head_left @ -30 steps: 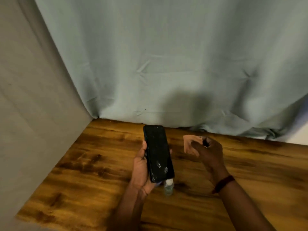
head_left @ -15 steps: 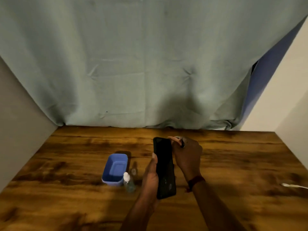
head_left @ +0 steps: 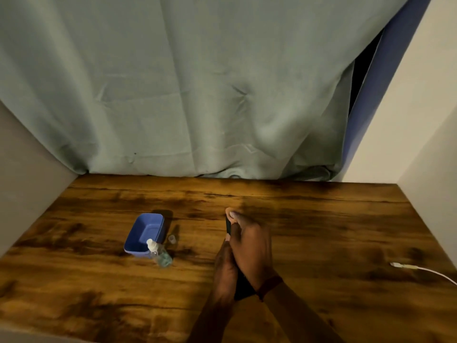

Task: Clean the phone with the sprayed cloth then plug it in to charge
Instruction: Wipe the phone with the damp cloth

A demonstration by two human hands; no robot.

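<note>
My left hand [head_left: 223,268] grips the black phone [head_left: 242,287] from the left, holding it above the wooden table [head_left: 321,231]. My right hand [head_left: 252,246] lies over the phone's face and hides most of it. A small pinkish cloth [head_left: 229,211] peeks out at my right fingertips, pressed against the phone's top end. A white charging cable [head_left: 420,269] lies on the table at the far right, its plug end pointing left.
A blue plastic tub [head_left: 144,233] stands left of my hands, with a small clear spray bottle [head_left: 160,254] in front of it and its clear cap [head_left: 172,239] beside. A grey-green curtain hangs behind the table; walls close both sides.
The view swung right, revealing the tub and cable. My right hand moved with the cloth from beside the phone onto its face, now covering it.
</note>
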